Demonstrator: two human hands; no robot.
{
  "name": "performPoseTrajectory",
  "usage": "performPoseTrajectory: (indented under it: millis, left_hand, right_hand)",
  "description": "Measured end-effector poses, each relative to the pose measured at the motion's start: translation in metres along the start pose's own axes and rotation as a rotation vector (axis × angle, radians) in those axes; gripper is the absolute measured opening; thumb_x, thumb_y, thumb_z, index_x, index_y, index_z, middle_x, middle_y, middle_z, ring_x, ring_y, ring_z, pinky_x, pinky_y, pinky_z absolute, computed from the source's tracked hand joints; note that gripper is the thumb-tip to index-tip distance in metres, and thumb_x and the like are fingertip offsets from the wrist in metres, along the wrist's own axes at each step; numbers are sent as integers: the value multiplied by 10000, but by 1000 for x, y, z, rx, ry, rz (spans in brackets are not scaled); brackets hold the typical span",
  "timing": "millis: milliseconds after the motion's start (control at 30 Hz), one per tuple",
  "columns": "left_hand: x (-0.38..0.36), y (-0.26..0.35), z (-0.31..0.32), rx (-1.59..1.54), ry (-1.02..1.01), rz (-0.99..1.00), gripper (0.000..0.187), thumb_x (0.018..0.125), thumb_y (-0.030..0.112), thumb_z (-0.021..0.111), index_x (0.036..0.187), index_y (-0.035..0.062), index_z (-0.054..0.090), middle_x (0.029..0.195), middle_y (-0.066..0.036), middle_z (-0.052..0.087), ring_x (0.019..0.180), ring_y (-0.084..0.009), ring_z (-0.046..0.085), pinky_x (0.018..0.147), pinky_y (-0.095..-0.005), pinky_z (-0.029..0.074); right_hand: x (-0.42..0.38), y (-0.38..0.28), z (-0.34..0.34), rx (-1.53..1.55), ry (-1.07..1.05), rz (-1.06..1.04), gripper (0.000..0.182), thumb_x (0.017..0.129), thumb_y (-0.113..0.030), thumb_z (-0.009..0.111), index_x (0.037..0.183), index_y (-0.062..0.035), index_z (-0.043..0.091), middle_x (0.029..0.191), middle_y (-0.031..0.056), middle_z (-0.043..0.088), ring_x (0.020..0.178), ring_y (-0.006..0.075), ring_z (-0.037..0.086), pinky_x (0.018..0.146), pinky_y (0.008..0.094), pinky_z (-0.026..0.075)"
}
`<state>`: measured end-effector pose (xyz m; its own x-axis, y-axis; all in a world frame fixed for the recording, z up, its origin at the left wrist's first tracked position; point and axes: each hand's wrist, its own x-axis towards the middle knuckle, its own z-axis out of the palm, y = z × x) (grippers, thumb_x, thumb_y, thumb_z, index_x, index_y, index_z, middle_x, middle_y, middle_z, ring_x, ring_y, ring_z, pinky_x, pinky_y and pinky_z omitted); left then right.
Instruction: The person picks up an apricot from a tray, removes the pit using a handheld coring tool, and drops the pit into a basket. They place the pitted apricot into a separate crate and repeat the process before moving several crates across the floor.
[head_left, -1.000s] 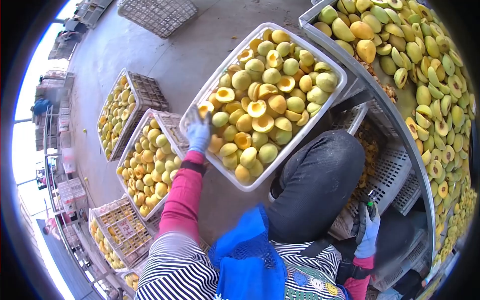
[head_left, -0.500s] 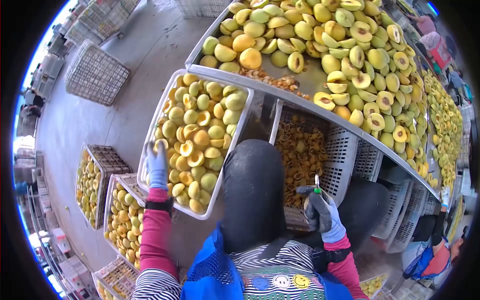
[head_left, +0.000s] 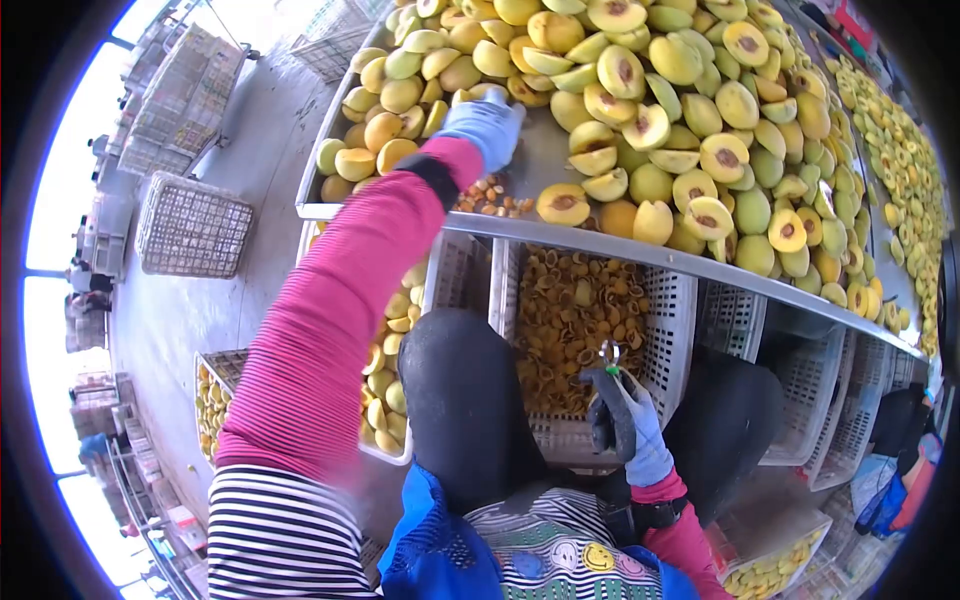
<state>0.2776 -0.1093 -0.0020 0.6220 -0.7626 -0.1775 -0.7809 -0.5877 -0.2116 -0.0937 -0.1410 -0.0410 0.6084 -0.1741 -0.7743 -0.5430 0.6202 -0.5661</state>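
Note:
My left hand [head_left: 490, 130], in a blue glove, stretches over the metal table [head_left: 590, 229] among yellow-green peach halves [head_left: 400, 95]. Its fingertips are right at the fruit, and what they grip, if anything, is hidden. Small brown stones [head_left: 490, 198] lie on the tabletop just below that hand. My right hand [head_left: 630, 420], gloved in blue and dark grey, is closed round a pitting tool [head_left: 610, 355] with a metal loop head and a green collar. It hovers above a crate [head_left: 672, 330] holding scooped-out brownish fruit pieces [head_left: 575, 310].
Beneath my left arm, a white crate [head_left: 405, 455] of peach halves stands beside my knee. More crates are on the floor at left, including a mesh crate [head_left: 195, 225]. Stacked crates [head_left: 810, 400] stand under the table. Another person [head_left: 895, 490] sits at far right.
My left hand has moved from the white crate of peach halves up to the fruit on the table. My right hand keeps the pitting tool near my lap. The view has shifted.

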Motion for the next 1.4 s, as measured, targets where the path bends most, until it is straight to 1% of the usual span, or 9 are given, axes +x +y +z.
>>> performPoseTrajectory:
  millis: [267,367,500,733,833,1067,1200,1267,1400]
  left_hand:
    - [-137,77,1,-1627,265,20,348,835,197,683,1052,-34,540,940,-90,615,842,-117,565,754,-263,477]
    - [-188,119,-18,-2112,95,-246,267,943,169,557,1123,-28,566,992,-41,603,873,-76,546,776,-242,474]
    - [-214,147,-17,-2153,313,-341,278,959,219,531,1090,-22,580,967,-36,587,878,-79,535,775,-229,458]
    - [-235,152,-14,-1878,360,-279,237,952,157,519,1083,-31,578,939,-54,608,879,-92,549,780,-242,463]
    - [-241,161,-13,-1941,435,-287,237,952,154,519,1086,-33,574,931,-62,617,871,-97,556,783,-245,463]
    - [-253,171,-13,-1954,616,-361,248,958,164,501,1079,-39,578,938,-81,637,869,-106,577,772,-258,475]
    - [-254,159,-12,-1731,550,-166,256,880,120,523,1059,-54,580,893,-163,650,835,-205,654,734,-298,501]
    - [-257,152,-18,-1688,416,-58,256,934,121,472,1073,-70,572,942,-106,642,870,-113,576,790,-248,466]
    - [-248,140,-14,-1541,364,210,235,904,103,471,1051,-36,593,841,-134,639,773,-194,638,717,-293,501]
  right_hand:
    - [-22,-40,26,56,-94,-340,282,967,-269,502,1051,-8,570,647,8,528,389,56,428,317,212,297]
    - [-23,-48,42,-350,-18,-849,179,917,-127,526,1018,21,520,715,125,578,662,264,623,596,346,474]
    - [-22,-31,46,-506,-17,-905,202,920,-148,512,1015,30,512,748,184,596,681,345,616,579,354,465]
    - [-40,1,45,-168,-133,-787,307,951,-172,449,1133,69,505,778,54,590,656,83,515,588,251,434]
    - [-44,11,41,-235,-161,-650,360,984,-144,452,1288,45,418,1176,131,557,1019,164,578,882,259,478]
    - [-46,20,56,-272,31,-1017,292,966,-201,455,1100,46,535,824,69,599,713,92,537,628,235,441]
    - [-57,22,56,-330,-32,-841,287,979,-255,468,1032,12,558,752,53,588,590,118,547,528,212,417]
    - [-74,7,45,207,-336,-150,377,985,-367,431,925,-16,554,616,33,518,419,106,460,369,211,335]
    - [-72,4,40,1008,-1076,392,501,951,-534,383,955,-47,504,490,-11,387,321,77,354,276,209,279]
